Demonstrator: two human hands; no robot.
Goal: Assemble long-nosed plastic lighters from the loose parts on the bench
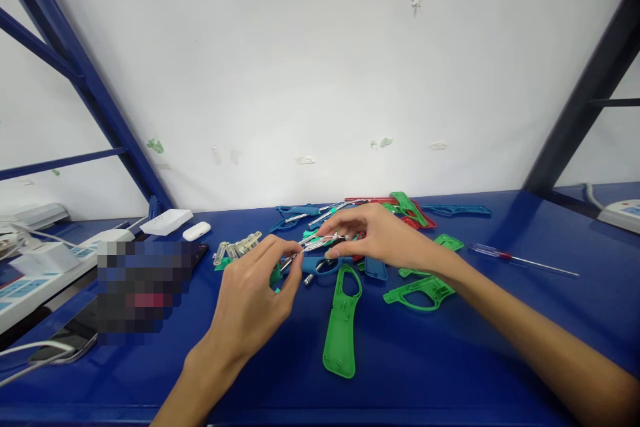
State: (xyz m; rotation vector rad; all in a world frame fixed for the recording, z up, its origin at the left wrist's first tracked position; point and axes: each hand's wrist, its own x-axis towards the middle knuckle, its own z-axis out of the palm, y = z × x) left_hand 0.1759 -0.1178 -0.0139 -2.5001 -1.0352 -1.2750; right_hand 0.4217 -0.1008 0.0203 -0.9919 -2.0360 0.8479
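Observation:
Thumb and fingers of my left hand (255, 287) are pinched on a thin metal tube (290, 261), like the nozzle of a long lighter. My right hand (377, 237) pinches the other end, a slim part with pale wires (327, 239) and a dark tip. Fingers partly hide where tube and wires meet. Just beneath lies a blue plastic handle shell (325, 266) with a trigger opening. Closer to me lies a green handle shell (340, 340), its hollow side up. Another green shell (423, 292) rests under my right forearm's left side.
Clear plastic pieces (240, 247) sit left of the hands. Behind are blue shells with metal tubes (300, 210) and a green shell (410, 207) over red ones. A screwdriver (523, 260) lies right. Leftward are a white case (197, 231), a white box (167, 221) and a power strip (23, 280).

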